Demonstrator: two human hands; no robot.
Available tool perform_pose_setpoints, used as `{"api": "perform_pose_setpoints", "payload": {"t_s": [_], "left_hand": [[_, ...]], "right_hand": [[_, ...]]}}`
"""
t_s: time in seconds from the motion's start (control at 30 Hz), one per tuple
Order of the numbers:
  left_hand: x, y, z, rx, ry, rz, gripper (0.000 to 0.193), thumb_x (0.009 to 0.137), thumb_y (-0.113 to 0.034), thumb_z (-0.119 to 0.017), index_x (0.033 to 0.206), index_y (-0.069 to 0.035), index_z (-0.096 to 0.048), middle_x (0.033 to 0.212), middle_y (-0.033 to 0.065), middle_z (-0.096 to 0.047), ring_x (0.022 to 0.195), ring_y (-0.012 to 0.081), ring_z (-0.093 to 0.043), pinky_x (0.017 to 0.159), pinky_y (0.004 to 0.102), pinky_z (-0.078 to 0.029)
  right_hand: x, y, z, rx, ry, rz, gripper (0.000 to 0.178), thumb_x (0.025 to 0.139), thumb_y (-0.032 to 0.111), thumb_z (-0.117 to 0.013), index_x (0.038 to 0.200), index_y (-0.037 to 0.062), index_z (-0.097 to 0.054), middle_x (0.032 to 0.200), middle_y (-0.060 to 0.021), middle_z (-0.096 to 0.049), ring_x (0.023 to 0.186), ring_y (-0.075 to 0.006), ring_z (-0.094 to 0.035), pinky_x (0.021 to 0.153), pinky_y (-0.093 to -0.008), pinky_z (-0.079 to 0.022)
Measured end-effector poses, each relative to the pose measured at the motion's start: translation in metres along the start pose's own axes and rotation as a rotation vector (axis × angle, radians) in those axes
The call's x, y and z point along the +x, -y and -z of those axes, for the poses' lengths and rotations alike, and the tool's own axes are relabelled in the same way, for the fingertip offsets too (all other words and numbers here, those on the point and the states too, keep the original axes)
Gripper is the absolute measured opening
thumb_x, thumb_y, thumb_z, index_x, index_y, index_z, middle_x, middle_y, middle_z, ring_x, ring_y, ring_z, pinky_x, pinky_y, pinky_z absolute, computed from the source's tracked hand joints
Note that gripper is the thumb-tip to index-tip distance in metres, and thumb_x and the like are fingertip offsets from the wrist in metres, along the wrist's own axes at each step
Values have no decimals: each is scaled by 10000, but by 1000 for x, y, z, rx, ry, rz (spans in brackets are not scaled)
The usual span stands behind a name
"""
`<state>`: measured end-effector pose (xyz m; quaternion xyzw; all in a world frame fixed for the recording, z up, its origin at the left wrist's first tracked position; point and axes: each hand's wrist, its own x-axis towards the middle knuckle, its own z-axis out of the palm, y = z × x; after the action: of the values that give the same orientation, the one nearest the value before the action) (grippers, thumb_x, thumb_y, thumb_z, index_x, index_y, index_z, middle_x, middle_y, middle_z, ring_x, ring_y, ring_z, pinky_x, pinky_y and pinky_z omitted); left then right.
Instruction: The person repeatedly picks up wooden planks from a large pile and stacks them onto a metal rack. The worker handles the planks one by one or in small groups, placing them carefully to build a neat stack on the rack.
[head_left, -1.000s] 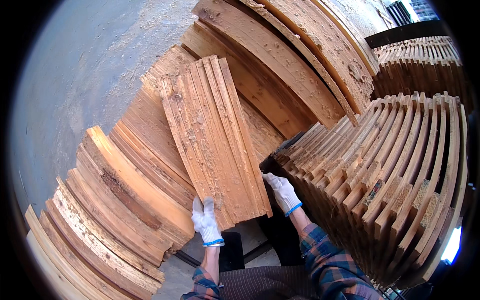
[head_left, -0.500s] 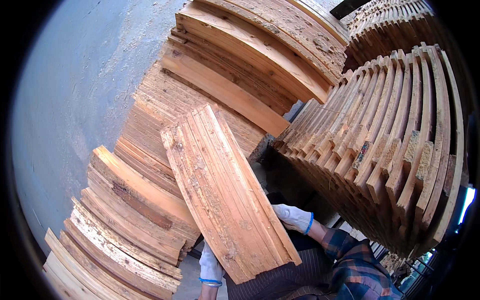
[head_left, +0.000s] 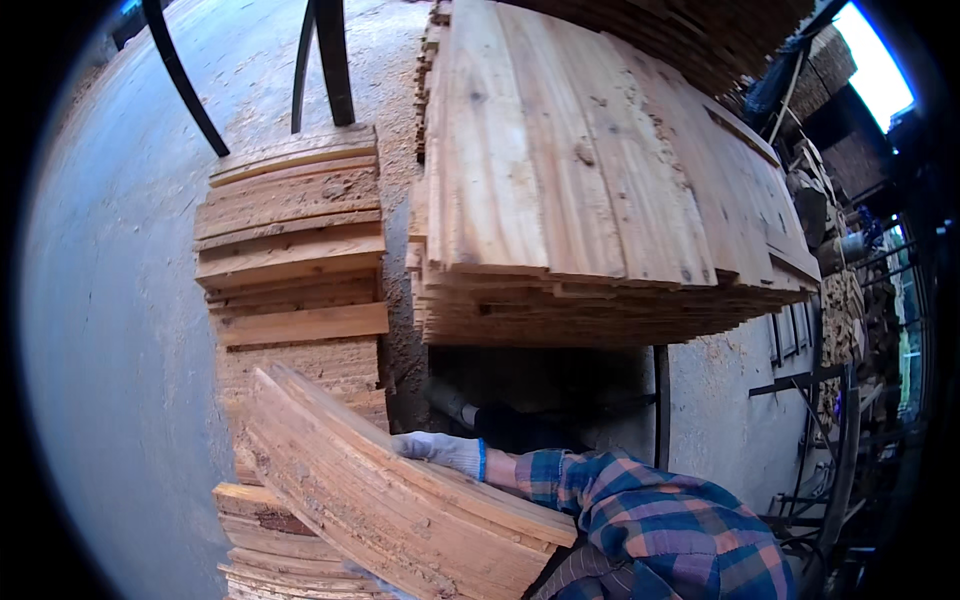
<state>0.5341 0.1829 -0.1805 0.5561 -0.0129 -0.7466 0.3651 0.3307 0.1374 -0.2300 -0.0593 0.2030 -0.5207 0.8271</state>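
A stack of rough wooden boards [head_left: 400, 500] lies aslant across the lower middle, held in front of me. My right hand [head_left: 440, 452], in a white knit glove with a blue cuff, is closed on the long far edge of these boards. Of my left hand [head_left: 378, 582] only a pale blurred sliver of glove shows along the near edge, at the bottom of the view; its fingers are hidden under the wood. The far left end of the stack overlaps a row of boards [head_left: 300, 365] lying behind it.
More boards [head_left: 285, 535] lie at the lower left. A large pile of pale planks [head_left: 590, 150] stands beyond my right arm. Dark metal bars [head_left: 335, 65] rise at the upper left from a sawdust-strewn grey floor [head_left: 130, 300]. A metal frame [head_left: 845, 450] stands at the right.
My view has swung to the right, bringing the large plank pile to the centre. The held boards have turned from steep to a flatter slant, and my left hand has nearly gone out of sight.
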Motion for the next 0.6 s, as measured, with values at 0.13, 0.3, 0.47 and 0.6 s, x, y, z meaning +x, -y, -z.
{"api": "perform_pose_setpoints", "payload": {"t_s": [0.13,0.3,0.47,0.6], "left_hand": [[-41,-17,-54,42,138,-157,566,1027,-431,-348,1411,-19,-405,1330,134,-528,1148,261,-554,945,341,-497],[-70,-20,-158,247,417,-118,510,1030,-362,-359,1388,-5,-422,1305,133,-540,1127,255,-560,941,337,-492],[-99,22,-248,327,622,-107,454,1034,-293,-369,1365,10,-438,1280,131,-552,1107,249,-567,937,333,-487],[-113,78,-316,341,692,-107,411,1037,-238,-378,1347,22,-451,1260,130,-562,1090,244,-572,934,330,-483]], "right_hand": [[27,35,-66,-531,181,310,681,919,528,-634,1346,3,-552,1241,-68,-618,1092,-138,-539,972,-296,-434],[-41,168,-118,-551,179,586,774,867,424,-705,1431,-38,-445,1391,-121,-553,1231,-177,-502,1057,-308,-392],[-191,293,-133,-503,143,798,731,888,421,-671,1426,-29,-463,1359,-95,-567,1165,-160,-537,1015,-312,-434],[-348,358,-133,-253,183,925,328,964,278,-606,1208,60,-631,1078,-17,-674,990,-101,-629,843,-275,-537]]}}
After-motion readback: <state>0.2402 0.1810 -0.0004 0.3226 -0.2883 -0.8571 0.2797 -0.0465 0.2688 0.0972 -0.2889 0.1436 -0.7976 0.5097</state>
